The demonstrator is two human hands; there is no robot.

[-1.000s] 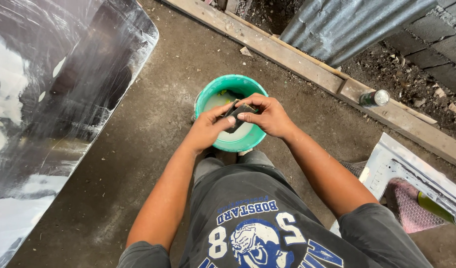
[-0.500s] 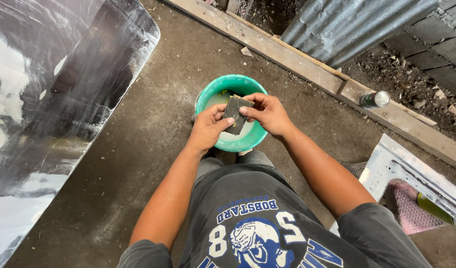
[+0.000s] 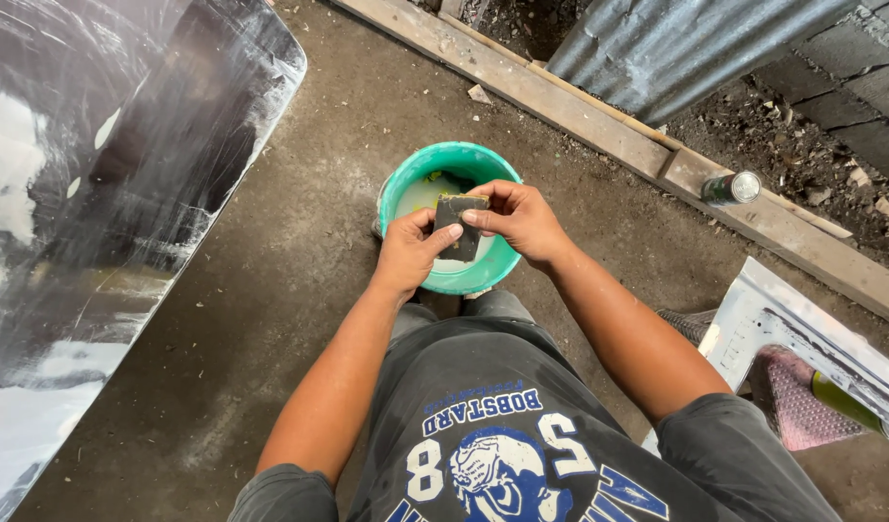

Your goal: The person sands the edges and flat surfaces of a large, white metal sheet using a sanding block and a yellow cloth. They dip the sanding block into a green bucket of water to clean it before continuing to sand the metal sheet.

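left hand (image 3: 408, 253): fingers pinched | right hand (image 3: 518, 220): fingers pinched | arms extended forward

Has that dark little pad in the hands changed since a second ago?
Yes. The dark pad, bunched between both hands then, now stands flat and upright over the green bucket.

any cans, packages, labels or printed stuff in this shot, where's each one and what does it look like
Can: lies on its side on the wooden beam, upper right; small cylinder, dark green body, silvery end.
Bottle: far right edge, beside the pale metal panel; green, only partly seen.
Shirt print: on the person's dark shirt, bottom centre; blue and white lettering, numerals and a round emblem.
No signs or screens.
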